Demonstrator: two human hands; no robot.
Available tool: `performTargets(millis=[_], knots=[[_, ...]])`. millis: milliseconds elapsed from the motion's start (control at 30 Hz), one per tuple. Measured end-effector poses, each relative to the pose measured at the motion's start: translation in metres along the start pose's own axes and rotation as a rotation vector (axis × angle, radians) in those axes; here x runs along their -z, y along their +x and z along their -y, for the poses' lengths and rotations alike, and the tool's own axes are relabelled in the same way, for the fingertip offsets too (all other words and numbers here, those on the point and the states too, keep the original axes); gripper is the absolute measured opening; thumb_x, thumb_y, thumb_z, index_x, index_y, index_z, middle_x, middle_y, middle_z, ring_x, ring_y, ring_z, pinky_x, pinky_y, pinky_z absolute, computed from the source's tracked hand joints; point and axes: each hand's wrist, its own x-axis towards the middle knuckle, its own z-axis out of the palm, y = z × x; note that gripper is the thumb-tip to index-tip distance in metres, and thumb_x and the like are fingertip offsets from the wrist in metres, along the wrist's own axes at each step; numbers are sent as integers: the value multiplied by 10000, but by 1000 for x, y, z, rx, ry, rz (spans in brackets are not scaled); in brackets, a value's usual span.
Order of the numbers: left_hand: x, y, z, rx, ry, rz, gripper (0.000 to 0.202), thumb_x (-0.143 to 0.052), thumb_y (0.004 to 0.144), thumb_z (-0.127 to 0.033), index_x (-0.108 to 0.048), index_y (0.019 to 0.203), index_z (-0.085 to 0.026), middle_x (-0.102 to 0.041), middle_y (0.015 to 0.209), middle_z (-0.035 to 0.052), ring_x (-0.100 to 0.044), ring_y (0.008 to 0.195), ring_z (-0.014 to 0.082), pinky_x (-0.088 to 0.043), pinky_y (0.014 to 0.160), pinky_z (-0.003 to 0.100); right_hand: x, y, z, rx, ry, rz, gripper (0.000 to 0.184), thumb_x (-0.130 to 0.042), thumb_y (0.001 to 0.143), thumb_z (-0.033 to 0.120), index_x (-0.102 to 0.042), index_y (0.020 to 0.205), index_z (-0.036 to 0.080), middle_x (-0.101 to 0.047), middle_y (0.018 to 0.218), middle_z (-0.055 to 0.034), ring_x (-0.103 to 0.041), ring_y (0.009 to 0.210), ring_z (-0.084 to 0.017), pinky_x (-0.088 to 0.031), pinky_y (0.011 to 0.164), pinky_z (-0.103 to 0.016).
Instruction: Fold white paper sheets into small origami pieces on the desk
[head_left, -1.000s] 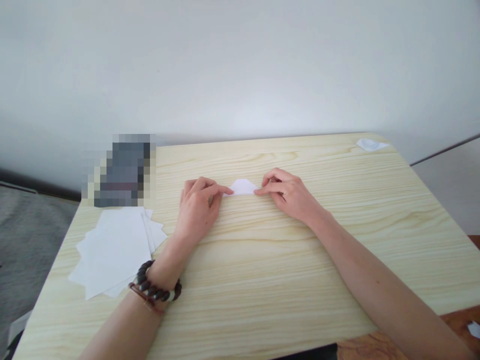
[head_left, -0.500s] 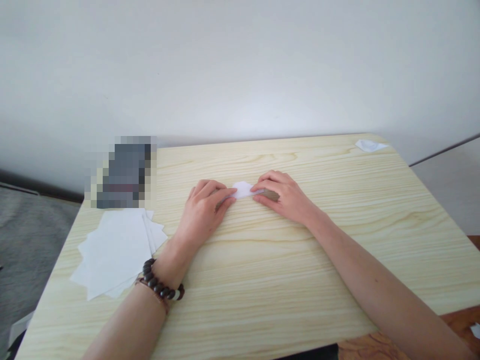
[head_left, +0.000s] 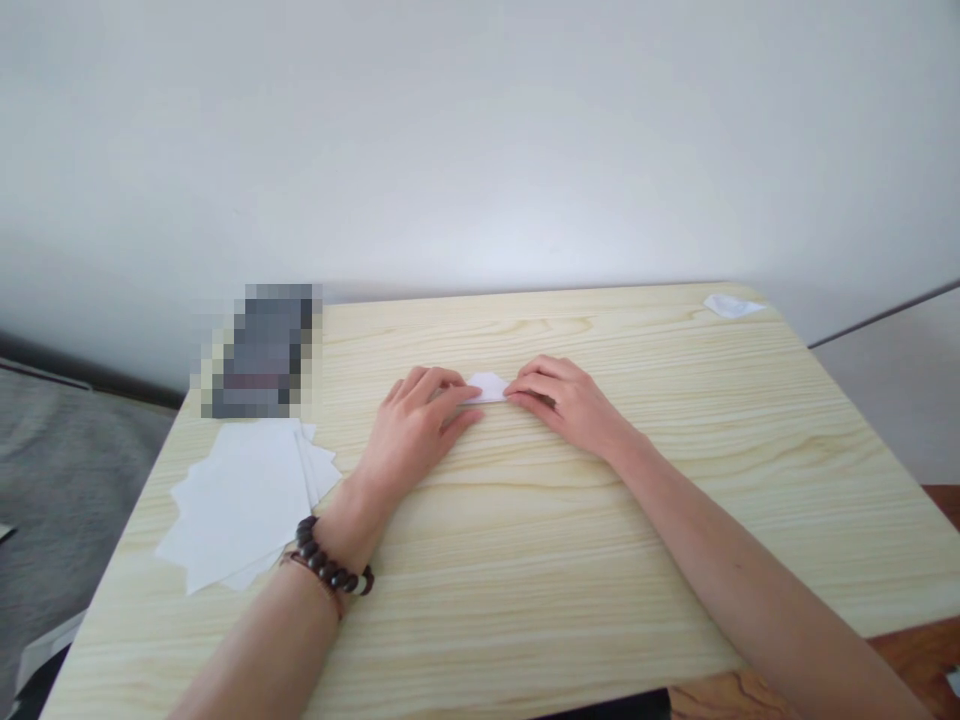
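Note:
A small folded piece of white paper (head_left: 490, 386) lies near the middle of the table, its straight edge toward me. My left hand (head_left: 420, 420) holds its left end down, index finger on top and thumb a little apart in front. At the right end, the thumb and fingers of my right hand (head_left: 566, 400) pinch the paper together. Both ends of the paper are hidden under my fingers.
A spread stack of white paper sheets (head_left: 247, 500) lies on the left of the wood-grain table (head_left: 525, 560). Behind it sits a dark pixelated object (head_left: 262, 350). Another folded white paper (head_left: 732, 306) rests in the far right corner, near the wall (head_left: 480, 140).
The left thumb has come off the paper's near edge, and the paper now lies flatter. My right fingers have closed at its right end. The whole view has shifted slightly.

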Motion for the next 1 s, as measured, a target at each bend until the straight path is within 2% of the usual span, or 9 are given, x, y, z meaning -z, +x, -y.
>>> performTargets(millis=[67,233,400,567,700,900,1000], knots=[[-1,0,-1,-25,2,-11,220,-620,876,-323,-692,1042,-199,-668,1013,68,-596,937,207,-508,811,345,1,0,3,-5,14,-7,202,-508,947,278,-675,959,165,-652,927,-70,-608,876,-174,-464,816,-326],[0,2,-4,-88,8,-101,132,-582,900,-206,-697,963,-198,-696,911,42,-607,860,169,-505,754,290,2,0,6,16,30,-43,193,-496,951,263,-663,955,167,-641,917,-70,-604,854,-169,-479,805,-318],[4,4,-7,-120,44,-192,95,-620,866,-163,-678,939,-183,-703,870,39,-606,819,172,-491,742,307,-2,0,8,91,-7,-110,164,-561,917,275,-659,1001,173,-654,971,-78,-609,910,-179,-481,831,-327],[5,4,-9,-135,-15,-197,96,-628,862,-174,-655,952,-190,-700,880,41,-602,845,174,-489,776,320,-5,1,9,167,-36,-211,132,-564,919,240,-688,949,204,-683,866,-45,-602,795,-156,-479,762,-313],[2,4,-13,-90,-123,-193,116,-660,843,-190,-648,957,-180,-696,869,43,-591,840,174,-501,780,325,-4,1,11,160,20,-255,113,-601,898,237,-697,939,194,-684,832,-46,-596,762,-148,-480,724,-305],[3,4,-18,38,-304,-204,14,-658,846,-184,-655,860,-183,-689,794,27,-583,790,157,-500,742,306,-3,1,16,116,107,-230,104,-591,904,238,-672,875,179,-674,813,-49,-599,763,-148,-490,727,-306],[3,3,-17,100,-362,-155,15,-649,852,-188,-657,850,-176,-685,791,26,-587,794,153,-495,748,299,-2,0,16,104,115,-218,84,-588,903,215,-660,879,180,-668,822,-52,-600,770,-149,-494,725,-306]])
